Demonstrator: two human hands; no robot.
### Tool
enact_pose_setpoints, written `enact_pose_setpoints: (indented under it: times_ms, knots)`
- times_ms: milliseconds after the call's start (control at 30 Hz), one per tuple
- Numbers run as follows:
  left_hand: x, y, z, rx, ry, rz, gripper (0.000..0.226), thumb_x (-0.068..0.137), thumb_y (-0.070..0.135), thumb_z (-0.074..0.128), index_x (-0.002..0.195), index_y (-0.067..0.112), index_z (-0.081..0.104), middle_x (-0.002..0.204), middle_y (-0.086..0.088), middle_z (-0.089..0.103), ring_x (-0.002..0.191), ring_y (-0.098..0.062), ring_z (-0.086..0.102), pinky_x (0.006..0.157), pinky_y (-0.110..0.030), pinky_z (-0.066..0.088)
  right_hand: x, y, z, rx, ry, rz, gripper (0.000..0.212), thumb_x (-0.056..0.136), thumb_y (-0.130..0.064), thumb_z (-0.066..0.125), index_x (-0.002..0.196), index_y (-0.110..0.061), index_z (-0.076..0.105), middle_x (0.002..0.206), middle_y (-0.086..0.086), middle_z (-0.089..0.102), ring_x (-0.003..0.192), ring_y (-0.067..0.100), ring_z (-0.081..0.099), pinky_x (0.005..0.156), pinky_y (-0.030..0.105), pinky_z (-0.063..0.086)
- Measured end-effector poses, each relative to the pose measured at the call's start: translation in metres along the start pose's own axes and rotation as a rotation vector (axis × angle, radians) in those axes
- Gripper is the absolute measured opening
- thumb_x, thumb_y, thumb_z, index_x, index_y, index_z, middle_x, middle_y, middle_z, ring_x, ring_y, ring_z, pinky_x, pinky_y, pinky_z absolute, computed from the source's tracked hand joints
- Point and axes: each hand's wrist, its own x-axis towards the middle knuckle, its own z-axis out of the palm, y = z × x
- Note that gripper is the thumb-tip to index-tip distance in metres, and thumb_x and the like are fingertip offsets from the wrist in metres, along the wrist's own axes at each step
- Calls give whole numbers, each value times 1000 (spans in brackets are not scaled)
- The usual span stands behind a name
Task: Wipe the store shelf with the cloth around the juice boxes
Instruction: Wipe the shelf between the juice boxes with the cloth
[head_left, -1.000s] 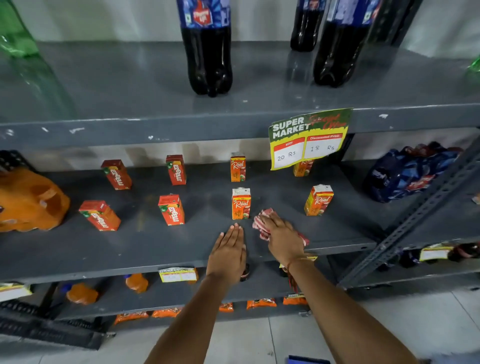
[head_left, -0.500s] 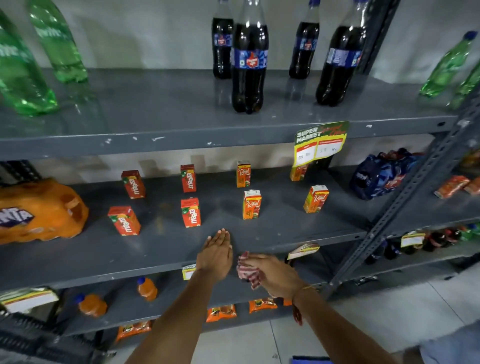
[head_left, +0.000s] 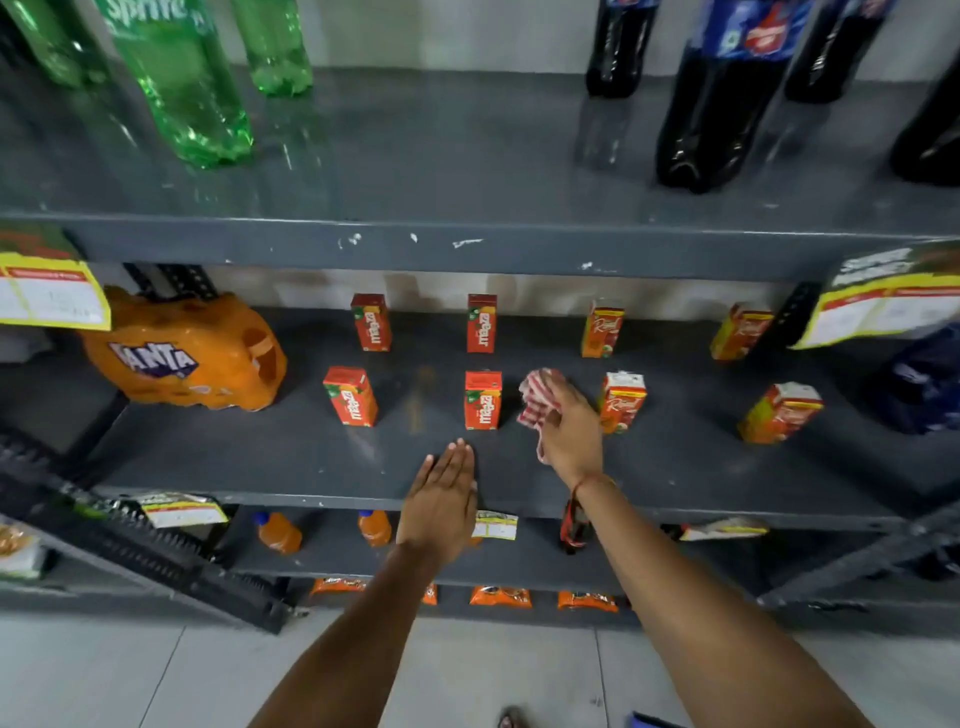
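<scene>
**Cloth working the gap between two front-row juice boxes**

At the left end of the middle shelf (head_left: 218, 457) sits an orange Fanta pack (head_left: 182, 353), well clear of the wiping. Next come the juice boxes, standing upright in two rows: red Maaza boxes toward the left, with one front-row Maaza box (head_left: 483, 400) near the middle, and orange Real boxes toward the right, the nearest of them a front-row Real box (head_left: 623, 401).

The left hand (head_left: 441, 504) lies flat and open, fingers together, palm down at the shelf's front edge, holding nothing; it looks like a brace.

The right hand (head_left: 569, 431) is closed over a red-and-white striped cloth (head_left: 537, 397), which is bunched under the fingers and pressed to the shelf in the gap between the Maaza box and the Real box, just beside both.

The cloth is soft and limp, so it probably handles best gathered in the palm with the loose corner tucked in. The boxes look light and easy to tip; a sweep that grazes one could topple it.
</scene>
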Motion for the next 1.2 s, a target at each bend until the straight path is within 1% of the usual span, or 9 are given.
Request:
enact_pose_setpoints:
  times_ms: [167,233,300,467,533,633,867,967,1200]
  knots:
    - [0,1,9,11,78,-16,54,95,28,28,143,6,41,148,-9,44,138,-20,39,114,-37,18,75,4,34,-163,61,78,65,86,-3,62,145,-18,40,148,9,45,129,31,49,100,39,46]
    - [2,0,12,6,89,-20,54,95,28,30,144,7,40,150,-8,43,139,-18,38,114,-37,19,104,10,47,-316,-38,80,80,82,-10,68,150,-16,27,155,13,33,139,34,34,112,43,32]
    - [4,-1,14,0,93,-24,53,95,27,33,143,7,40,150,-7,42,139,-17,37,114,-37,21,121,20,63,-451,-127,50,75,87,-19,60,151,-15,22,157,16,27,144,36,24,118,45,20]
    - [4,0,13,-19,137,-15,53,94,26,35,144,7,40,151,-7,41,140,-16,35,114,-37,23,145,25,76,-662,-174,-49,35,91,-21,46,121,-7,60,128,22,60,119,43,53,100,47,43]
    - [3,0,13,-29,147,-5,53,95,26,35,145,7,38,152,-6,39,141,-16,33,115,-37,23,158,24,78,-616,-182,-26,32,93,-21,45,113,-6,64,123,22,63,115,44,55,98,47,45]
    - [3,-1,13,-31,147,-4,54,95,26,34,145,7,37,153,-6,38,142,-15,31,116,-38,22,163,27,79,-587,-169,-37,37,89,-20,49,122,-7,58,127,22,59,118,43,53,100,47,44]
    - [2,-2,12,-47,135,-5,54,95,26,33,145,7,37,152,-7,39,142,-16,32,116,-38,22,132,38,73,-611,-243,-76,75,87,-14,58,152,-17,21,161,11,20,147,30,20,119,43,23]
    - [0,-1,8,-31,96,-8,54,96,26,30,146,7,35,152,-8,38,142,-17,31,117,-38,19,97,26,63,-575,-248,-2,82,84,-3,59,153,-20,19,162,8,14,145,33,23,118,43,25]
    - [-4,-7,4,-38,37,32,56,95,28,26,145,5,36,152,-10,39,141,-21,35,117,-36,16,14,18,52,-558,-174,35,75,86,-11,58,152,-21,23,160,6,23,141,34,32,113,47,33]
